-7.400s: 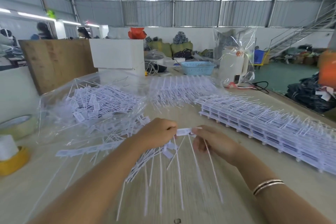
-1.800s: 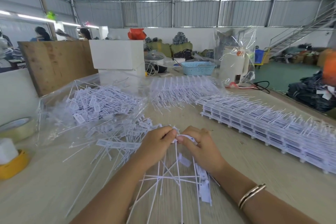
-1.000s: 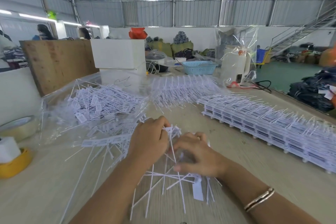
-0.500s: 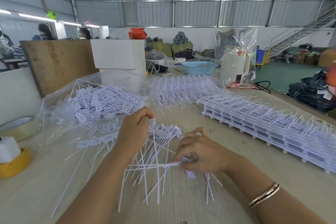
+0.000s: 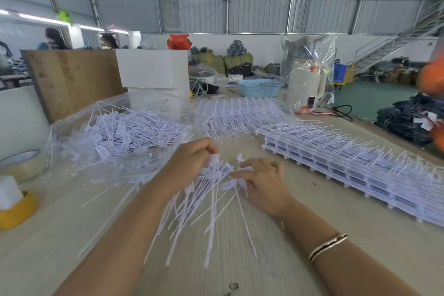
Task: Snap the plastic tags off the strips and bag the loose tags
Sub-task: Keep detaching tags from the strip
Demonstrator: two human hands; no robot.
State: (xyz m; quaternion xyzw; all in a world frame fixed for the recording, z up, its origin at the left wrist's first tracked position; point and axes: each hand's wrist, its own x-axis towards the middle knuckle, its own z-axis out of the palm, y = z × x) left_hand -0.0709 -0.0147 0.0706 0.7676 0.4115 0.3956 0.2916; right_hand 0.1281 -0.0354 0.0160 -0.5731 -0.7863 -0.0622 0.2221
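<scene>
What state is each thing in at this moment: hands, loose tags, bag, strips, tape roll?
Left hand: grips a bunch of loose tags.
Right hand: fingers spread on scattered tags.
Loose tags: fanned out on the table.
Clear bag: lying open, partly filled.
Strips: stacked, tags attached.
Tape roll: lying flat.

text: none legible | tags (image 5: 113, 132): print too small and blurred to read
</scene>
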